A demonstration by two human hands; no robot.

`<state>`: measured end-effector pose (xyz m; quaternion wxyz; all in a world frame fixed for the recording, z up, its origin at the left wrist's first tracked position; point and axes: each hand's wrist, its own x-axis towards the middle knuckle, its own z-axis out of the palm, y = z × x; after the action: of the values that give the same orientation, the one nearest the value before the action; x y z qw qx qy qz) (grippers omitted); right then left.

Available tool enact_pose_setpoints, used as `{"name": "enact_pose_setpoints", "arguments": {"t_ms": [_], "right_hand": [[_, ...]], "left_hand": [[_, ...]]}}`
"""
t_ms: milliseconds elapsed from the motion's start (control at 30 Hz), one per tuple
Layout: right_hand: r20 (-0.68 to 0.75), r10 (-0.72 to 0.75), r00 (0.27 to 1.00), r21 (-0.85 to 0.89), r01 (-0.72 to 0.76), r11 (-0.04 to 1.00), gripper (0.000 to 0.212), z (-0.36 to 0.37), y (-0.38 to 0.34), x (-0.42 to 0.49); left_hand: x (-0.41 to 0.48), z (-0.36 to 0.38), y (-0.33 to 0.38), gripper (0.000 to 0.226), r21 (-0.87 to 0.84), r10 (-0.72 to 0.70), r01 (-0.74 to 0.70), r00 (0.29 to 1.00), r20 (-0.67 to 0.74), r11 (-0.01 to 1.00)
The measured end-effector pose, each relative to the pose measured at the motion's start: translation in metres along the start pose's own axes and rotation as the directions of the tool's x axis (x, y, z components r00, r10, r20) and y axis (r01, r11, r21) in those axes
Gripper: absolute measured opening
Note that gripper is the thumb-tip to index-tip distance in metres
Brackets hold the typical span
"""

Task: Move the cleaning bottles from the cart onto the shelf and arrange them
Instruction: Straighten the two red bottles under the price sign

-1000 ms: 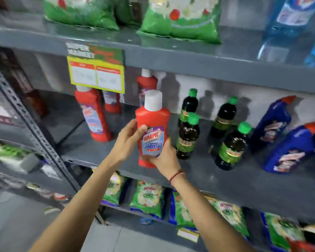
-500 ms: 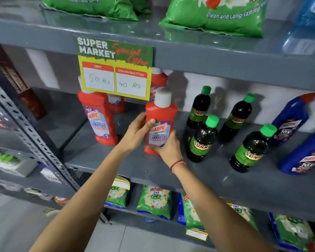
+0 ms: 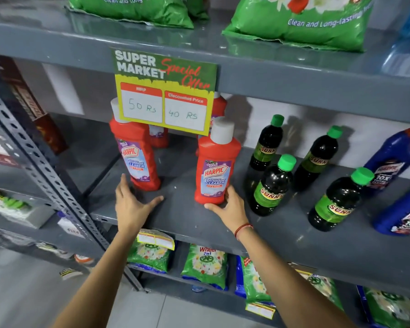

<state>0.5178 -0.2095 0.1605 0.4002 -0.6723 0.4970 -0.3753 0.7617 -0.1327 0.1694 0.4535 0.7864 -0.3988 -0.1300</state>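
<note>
The left hand (image 3: 133, 204) lies flat on the grey shelf (image 3: 182, 216), fingers (image 3: 122, 185) spread and holding nothing, just near of the left red Harpic bottle (image 3: 135, 155). To the right, the right hand (image 3: 230, 204) wraps the base of a second red Harpic bottle (image 3: 217, 166) standing upright on the shelf. Further right stand green-capped dark bottles (image 3: 271, 185), then blue bottles (image 3: 388, 162). A price sign (image 3: 163, 91) hangs above.

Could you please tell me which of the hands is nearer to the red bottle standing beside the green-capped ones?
Right. The right hand touches the base of that red bottle, with its fingers against it. The left hand lies open on the shelf to its left, nearer the other red bottle.
</note>
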Motion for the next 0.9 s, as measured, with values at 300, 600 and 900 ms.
{"name": "enact_pose_setpoints", "arguments": {"t_ms": [300,600,900], "right_hand": [[0.027,0.028,0.999,0.018,-0.029,0.999,0.071,0.019,-0.008,0.017],[0.053,0.038,0.998,0.013,-0.039,0.999,0.07,0.03,-0.014,0.024],[0.054,0.04,0.998,-0.002,-0.04,0.999,0.066,0.03,-0.014,0.025]], "left_hand": [[0.035,0.006,0.003,0.088,0.029,0.001,-0.001,1.0,0.002,1.0],[0.035,0.009,0.001,0.085,-0.004,-0.032,0.032,0.999,-0.032,0.999],[0.036,0.012,0.003,0.09,-0.03,-0.045,0.045,0.999,-0.016,0.999]]}}
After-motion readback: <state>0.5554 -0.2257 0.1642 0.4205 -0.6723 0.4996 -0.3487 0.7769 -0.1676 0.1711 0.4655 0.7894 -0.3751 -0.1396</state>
